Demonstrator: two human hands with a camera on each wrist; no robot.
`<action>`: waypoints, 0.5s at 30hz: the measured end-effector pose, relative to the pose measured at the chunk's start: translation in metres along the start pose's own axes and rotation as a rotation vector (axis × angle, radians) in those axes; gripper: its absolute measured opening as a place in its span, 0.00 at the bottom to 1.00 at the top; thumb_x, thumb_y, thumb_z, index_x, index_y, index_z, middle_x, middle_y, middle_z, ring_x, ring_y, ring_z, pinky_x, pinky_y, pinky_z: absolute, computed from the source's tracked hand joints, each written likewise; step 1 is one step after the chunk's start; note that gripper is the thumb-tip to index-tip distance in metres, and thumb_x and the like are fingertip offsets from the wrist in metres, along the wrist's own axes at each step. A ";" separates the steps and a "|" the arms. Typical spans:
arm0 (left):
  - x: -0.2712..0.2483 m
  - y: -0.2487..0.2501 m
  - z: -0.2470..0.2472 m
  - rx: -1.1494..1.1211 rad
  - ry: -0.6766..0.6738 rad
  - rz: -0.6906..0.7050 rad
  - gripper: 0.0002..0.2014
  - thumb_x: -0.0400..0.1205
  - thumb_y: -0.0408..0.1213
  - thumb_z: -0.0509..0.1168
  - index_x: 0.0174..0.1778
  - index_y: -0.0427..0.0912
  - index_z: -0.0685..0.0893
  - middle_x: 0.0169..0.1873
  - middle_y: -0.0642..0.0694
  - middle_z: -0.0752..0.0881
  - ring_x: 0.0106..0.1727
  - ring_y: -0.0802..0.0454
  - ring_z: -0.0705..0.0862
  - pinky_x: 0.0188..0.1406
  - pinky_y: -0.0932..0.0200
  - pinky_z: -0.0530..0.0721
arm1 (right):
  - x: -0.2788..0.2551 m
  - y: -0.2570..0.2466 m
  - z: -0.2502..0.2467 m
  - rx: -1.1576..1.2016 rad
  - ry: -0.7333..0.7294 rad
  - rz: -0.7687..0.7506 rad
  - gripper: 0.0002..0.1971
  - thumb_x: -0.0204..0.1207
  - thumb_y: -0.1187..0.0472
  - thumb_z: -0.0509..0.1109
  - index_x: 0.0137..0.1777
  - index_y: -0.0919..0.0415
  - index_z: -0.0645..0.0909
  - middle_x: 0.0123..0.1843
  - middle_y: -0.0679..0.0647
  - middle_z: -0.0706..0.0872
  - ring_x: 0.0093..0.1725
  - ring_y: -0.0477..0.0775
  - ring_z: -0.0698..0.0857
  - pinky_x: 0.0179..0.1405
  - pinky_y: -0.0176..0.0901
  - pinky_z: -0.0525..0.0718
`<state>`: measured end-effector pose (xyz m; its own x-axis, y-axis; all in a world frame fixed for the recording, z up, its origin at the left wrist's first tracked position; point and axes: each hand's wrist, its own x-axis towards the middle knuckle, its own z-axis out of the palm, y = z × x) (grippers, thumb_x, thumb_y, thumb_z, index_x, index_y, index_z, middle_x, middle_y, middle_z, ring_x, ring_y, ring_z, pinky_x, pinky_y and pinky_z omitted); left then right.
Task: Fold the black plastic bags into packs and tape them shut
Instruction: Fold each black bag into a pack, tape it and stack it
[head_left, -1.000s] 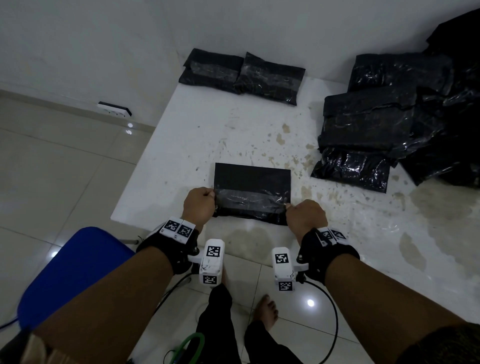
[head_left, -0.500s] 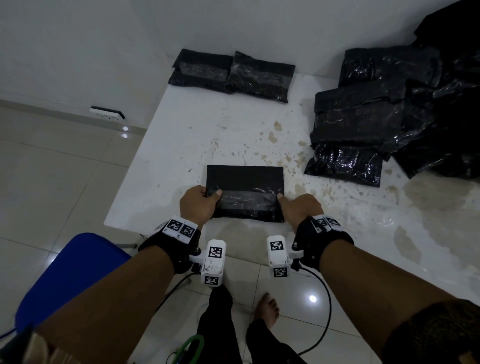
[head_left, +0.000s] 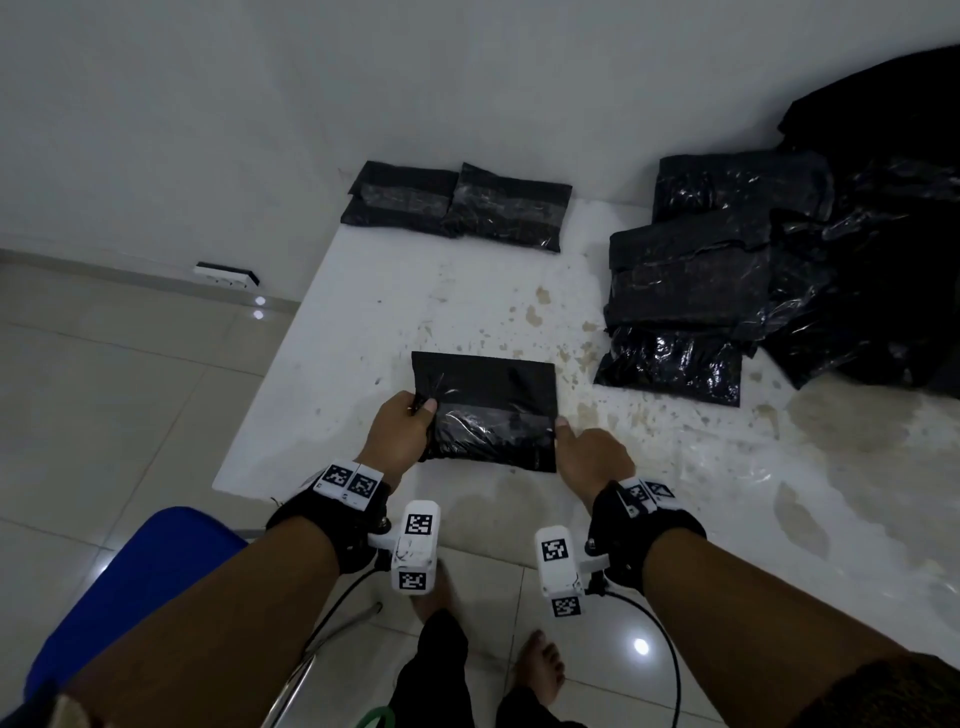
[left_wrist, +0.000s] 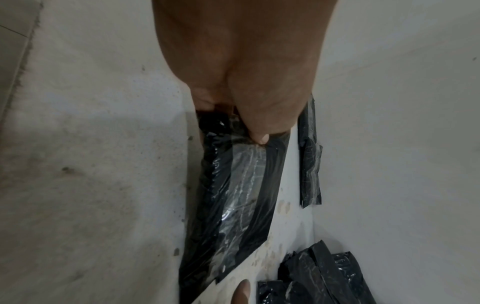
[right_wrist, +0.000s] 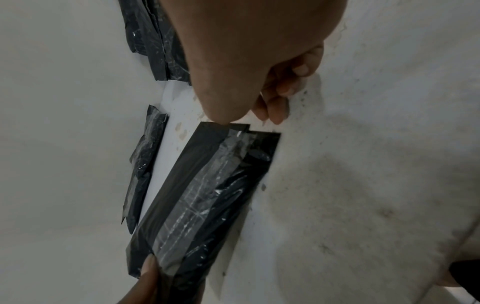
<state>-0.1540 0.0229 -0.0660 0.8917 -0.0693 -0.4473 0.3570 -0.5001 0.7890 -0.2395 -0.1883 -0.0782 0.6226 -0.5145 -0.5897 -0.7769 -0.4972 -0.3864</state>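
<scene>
Two hands hold a folded black pack (head_left: 485, 410) at the near edge of the white table (head_left: 363, 322)

The left hand (head_left: 400, 431) pinches the pack's left end, thumb on top by the shiny tape strip (head_left: 493, 415). The right hand (head_left: 592, 457) has its thumb against the right end; its other fingers curl on the table and hold nothing. Two taped packs (head_left: 457, 205) lie by the wall, and a heap of black bags (head_left: 727, 280) sits on the right

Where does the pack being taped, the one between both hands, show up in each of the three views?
Head: the pack lies at centre, near the table's front edge.
Left wrist: the pack runs down the middle, below the left hand.
Right wrist: the pack runs diagonally, lower centre.
Shared landmark: the clear tape strip along it.
</scene>
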 end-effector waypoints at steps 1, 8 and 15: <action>0.000 0.001 0.000 -0.032 -0.008 -0.023 0.13 0.88 0.40 0.59 0.53 0.32 0.81 0.51 0.34 0.85 0.52 0.36 0.85 0.48 0.42 0.85 | -0.002 0.002 0.000 -0.018 -0.003 -0.014 0.37 0.84 0.33 0.49 0.60 0.68 0.83 0.62 0.65 0.86 0.58 0.64 0.85 0.49 0.46 0.76; -0.005 0.009 0.008 -0.332 -0.012 -0.125 0.13 0.90 0.38 0.56 0.64 0.34 0.80 0.56 0.36 0.87 0.51 0.40 0.86 0.52 0.43 0.86 | -0.014 0.007 -0.003 0.429 -0.240 -0.040 0.37 0.73 0.26 0.62 0.47 0.64 0.87 0.41 0.59 0.92 0.34 0.55 0.88 0.32 0.41 0.81; -0.019 0.038 0.027 -0.473 -0.059 -0.095 0.11 0.90 0.37 0.56 0.59 0.37 0.81 0.57 0.37 0.87 0.58 0.37 0.86 0.63 0.38 0.82 | -0.020 -0.009 -0.025 1.106 -0.620 -0.033 0.11 0.79 0.50 0.73 0.55 0.55 0.86 0.50 0.57 0.93 0.49 0.55 0.92 0.43 0.44 0.87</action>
<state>-0.1646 -0.0179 -0.0392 0.8363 -0.0982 -0.5394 0.5360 -0.0605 0.8420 -0.2421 -0.1910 -0.0450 0.7270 0.0477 -0.6850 -0.6119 0.4976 -0.6148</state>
